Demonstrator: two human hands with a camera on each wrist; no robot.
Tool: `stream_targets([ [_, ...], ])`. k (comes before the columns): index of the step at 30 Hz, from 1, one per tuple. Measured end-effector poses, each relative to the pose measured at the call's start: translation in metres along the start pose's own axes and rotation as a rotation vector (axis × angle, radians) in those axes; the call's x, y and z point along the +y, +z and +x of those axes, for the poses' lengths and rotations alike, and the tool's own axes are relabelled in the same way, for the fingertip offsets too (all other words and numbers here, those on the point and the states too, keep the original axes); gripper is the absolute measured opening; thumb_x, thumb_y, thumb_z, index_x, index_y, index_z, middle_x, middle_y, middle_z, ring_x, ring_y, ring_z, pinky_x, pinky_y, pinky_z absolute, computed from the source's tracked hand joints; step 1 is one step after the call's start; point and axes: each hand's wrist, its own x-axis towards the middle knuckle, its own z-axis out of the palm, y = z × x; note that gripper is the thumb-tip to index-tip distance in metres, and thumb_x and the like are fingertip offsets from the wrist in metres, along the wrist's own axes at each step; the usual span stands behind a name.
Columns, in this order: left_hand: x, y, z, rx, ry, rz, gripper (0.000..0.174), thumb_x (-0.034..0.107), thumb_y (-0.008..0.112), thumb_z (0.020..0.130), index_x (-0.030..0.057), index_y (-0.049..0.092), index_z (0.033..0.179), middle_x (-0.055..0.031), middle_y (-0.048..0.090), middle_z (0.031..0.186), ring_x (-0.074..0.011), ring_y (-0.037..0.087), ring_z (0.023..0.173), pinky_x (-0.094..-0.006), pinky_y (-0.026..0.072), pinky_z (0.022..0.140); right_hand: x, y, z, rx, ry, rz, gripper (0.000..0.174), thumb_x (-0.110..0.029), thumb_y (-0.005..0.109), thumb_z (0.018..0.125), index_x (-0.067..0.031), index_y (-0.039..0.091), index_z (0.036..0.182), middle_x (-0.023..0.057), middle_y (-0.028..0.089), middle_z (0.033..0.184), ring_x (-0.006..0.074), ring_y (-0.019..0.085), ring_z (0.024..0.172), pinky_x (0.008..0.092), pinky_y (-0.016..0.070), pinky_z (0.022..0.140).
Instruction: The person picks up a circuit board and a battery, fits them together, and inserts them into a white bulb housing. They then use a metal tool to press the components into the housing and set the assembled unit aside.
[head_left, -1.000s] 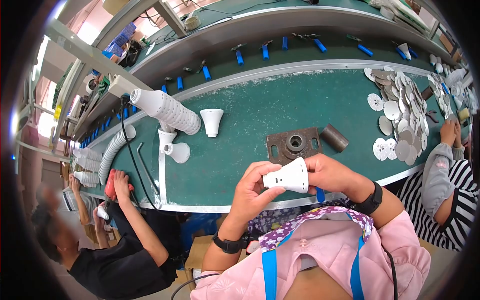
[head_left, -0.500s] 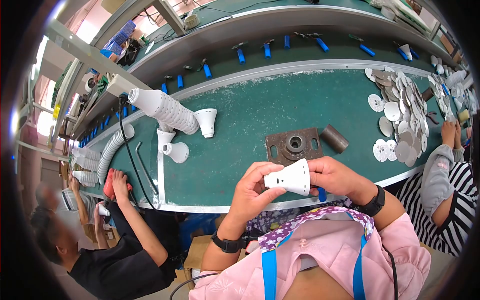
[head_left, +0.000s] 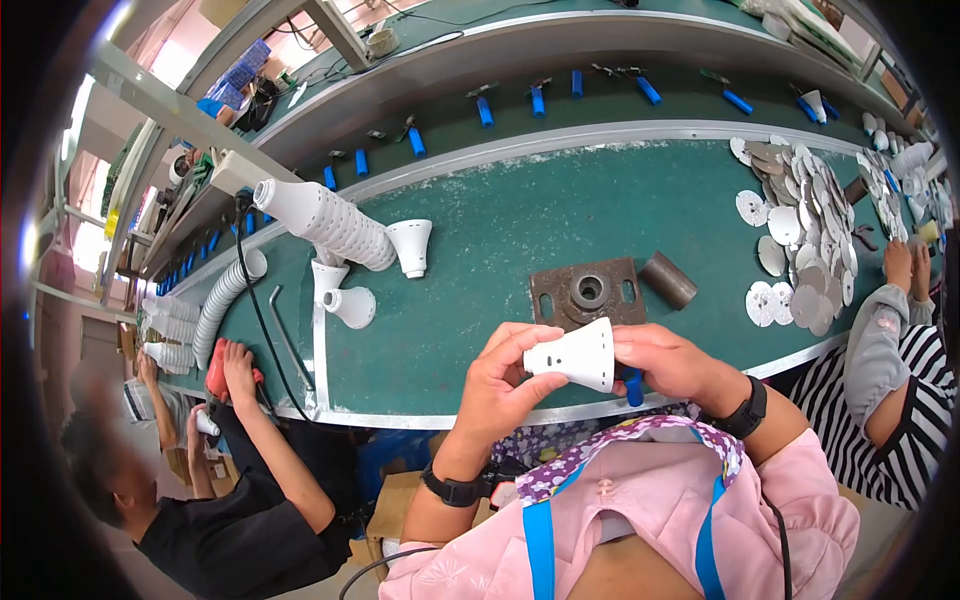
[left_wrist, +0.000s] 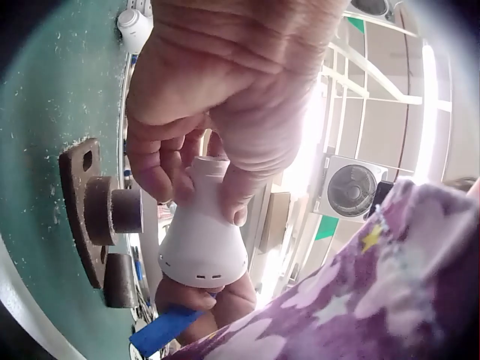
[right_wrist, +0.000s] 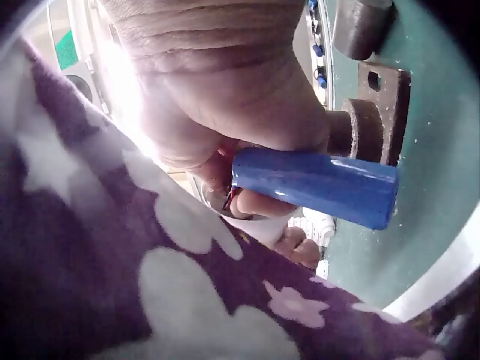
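My left hand (head_left: 503,388) grips a white cone-shaped lamp housing (head_left: 578,358) by its narrow end, with the wide slotted rim toward the right. My right hand (head_left: 678,362) is at that wide end, its fingertips partly hidden inside the opening. A blue cylindrical battery cell (right_wrist: 319,187) sticks out from the right hand's fingers, with thin wires at its inner end. In the left wrist view the battery cell (left_wrist: 169,330) shows below the housing's rim. Behind the hands stands a brown metal fixture (head_left: 550,290) with a raised ring, beside a loose dark metal cylinder (head_left: 667,280).
Stacked white housings (head_left: 335,225) lean at the left, with single housings (head_left: 410,247) nearby. A heap of round metal discs (head_left: 800,240) covers the right side. Blue cells (head_left: 416,141) line the back shelf. A person with a red tool (head_left: 217,370) works at the left, another at the right.
The white housing stays between both hands and has tilted slightly. The battery cell has shifted a little. A white housing beside the stack has moved left against it in the view.
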Motion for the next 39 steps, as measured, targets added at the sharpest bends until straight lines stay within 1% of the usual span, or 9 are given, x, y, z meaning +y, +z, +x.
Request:
stream_targets([
  [8,-0.007,-0.002,-0.005,0.060,0.041,0.259,0.045,-0.002,0.060,0.078,0.0049,0.049,0.121,-0.0073,0.041,0.111,-0.0140,0.048,0.098,-0.0236,0.0451,0.078,-0.004,0.003,0.006,0.063,0.092,-0.191,0.028,-0.016,0.053,0.085,-0.0004,0.055,0.108,0.0019,0.057,0.088,0.0052,0.047,0.076,0.0222,0.0410,0.065],
  [11,-0.005,0.004,-0.007,0.139,-0.016,0.095,0.034,0.001,0.050,0.084,0.0004,0.049,0.118,-0.0081,0.040,0.115,-0.0156,0.051,0.095,-0.0278,0.0488,0.076,0.006,0.005,0.011,0.073,-0.065,-0.245,0.025,-0.014,0.053,0.085,-0.0006,0.056,0.106,0.0013,0.058,0.088,0.0056,0.048,0.074,0.0221,0.0411,0.063],
  [13,-0.015,0.005,-0.010,0.298,-0.140,-0.295,0.024,0.004,0.049,0.085,-0.0014,0.052,0.108,-0.0093,0.042,0.115,-0.0178,0.055,0.089,-0.0296,0.0518,0.074,0.016,0.003,0.019,0.109,-0.349,-0.483,0.025,-0.013,0.053,0.084,-0.0012,0.057,0.105,0.0010,0.056,0.086,0.0064,0.047,0.070,0.0221,0.0404,0.061],
  [21,-0.012,0.005,-0.001,0.354,-0.172,-0.242,0.020,0.007,0.049,0.086,-0.0044,0.050,0.103,-0.0101,0.048,0.110,-0.0174,0.058,0.083,-0.0307,0.0525,0.071,0.001,0.009,0.017,0.125,-0.414,-0.718,0.032,-0.010,0.055,0.079,-0.0028,0.054,0.110,0.0088,0.055,0.096,0.0139,0.053,0.073,0.0265,0.0434,0.061],
  [24,-0.012,0.001,0.001,0.367,-0.170,-0.311,0.021,0.009,0.049,0.087,-0.0034,0.050,0.104,-0.0100,0.053,0.104,-0.0161,0.058,0.081,-0.0310,0.0518,0.071,-0.002,0.001,0.011,0.171,-0.325,-1.278,0.025,-0.014,0.060,0.076,-0.0060,0.055,0.099,0.0079,0.053,0.085,0.0249,0.056,0.079,0.0353,0.0464,0.064],
  [29,-0.014,0.002,0.002,0.347,-0.203,-0.491,0.021,0.011,0.051,0.087,-0.0030,0.051,0.104,-0.0094,0.056,0.098,-0.0149,0.056,0.082,-0.0309,0.0504,0.074,-0.013,0.010,0.006,0.585,-0.618,-1.916,0.014,-0.012,0.058,0.059,-0.0109,0.051,0.070,0.0048,0.045,0.068,0.0177,0.052,0.065,0.0307,0.0440,0.048],
  [32,-0.017,0.002,0.003,0.345,-0.206,-0.542,0.022,0.011,0.050,0.088,-0.0029,0.050,0.105,-0.0098,0.056,0.097,-0.0152,0.057,0.082,-0.0313,0.0505,0.075,-0.020,0.011,0.005,0.570,-0.564,-1.958,0.015,-0.012,0.059,0.059,-0.0096,0.050,0.071,0.0037,0.044,0.066,0.0153,0.050,0.059,0.0261,0.0427,0.043],
  [37,-0.018,0.003,0.004,0.303,-0.227,-0.615,0.018,0.015,0.048,0.089,0.0000,0.051,0.098,-0.0112,0.059,0.094,-0.0168,0.058,0.083,-0.0322,0.0508,0.075,-0.031,0.019,0.003,0.435,-0.835,-1.922,0.021,-0.014,0.059,0.062,-0.0084,0.052,0.082,0.0046,0.047,0.066,0.0164,0.054,0.060,0.0249,0.0440,0.043],
  [39,-0.019,0.003,0.005,0.266,-0.231,-0.653,0.018,0.016,0.047,0.089,0.0000,0.051,0.097,-0.0120,0.059,0.095,-0.0178,0.059,0.086,-0.0325,0.0508,0.076,-0.026,0.013,0.010,0.361,-0.976,-1.696,0.024,-0.015,0.062,0.064,-0.0094,0.053,0.086,0.0049,0.052,0.069,0.0190,0.056,0.063,0.0280,0.0449,0.046],
])
